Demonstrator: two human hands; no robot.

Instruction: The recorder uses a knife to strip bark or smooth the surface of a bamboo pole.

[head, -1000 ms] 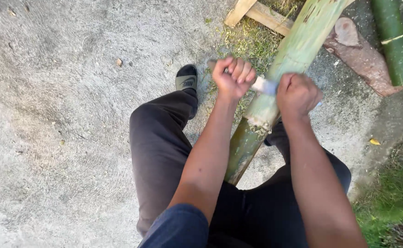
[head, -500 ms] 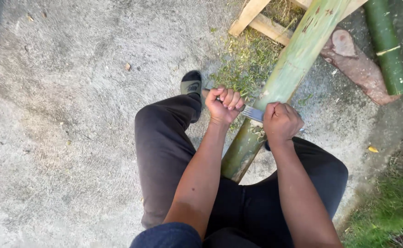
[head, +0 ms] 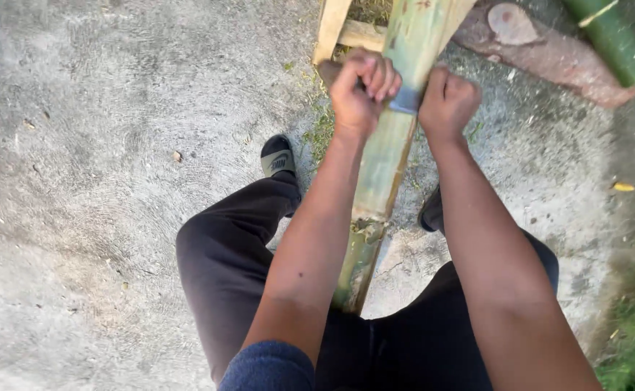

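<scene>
Evidently both fists are closed tight around the two ends of a drawknife-like blade (head: 404,101) laid crosswise on a long bamboo pole (head: 386,163): the left hand (head: 361,90) wraps what looks like a wooden handle on the pole's left side, and the right hand (head: 446,101) grips the other end on the right, though its handle is hidden inside the fist. Only a short strip of grey metal shows between the knuckles, flat against the pole's pale, already scraped face. The pole runs away from the person, passing between the knees of the black trousers (head: 223,268), its near end hidden at the lap and its far end rising out of view beside a wooden frame (head: 332,29). To scrape well, I judge the wrists should stay level so the edge meets the skin evenly, with a shallow angle and steady pressure from both arms; a tilt would likely dig in or skid toward a thigh. A sandalled foot (head: 279,156) braces on the concrete ground (head: 100,181), with a brown log (head: 549,54) and a green bamboo stalk (head: 614,36) lying beyond.
</scene>
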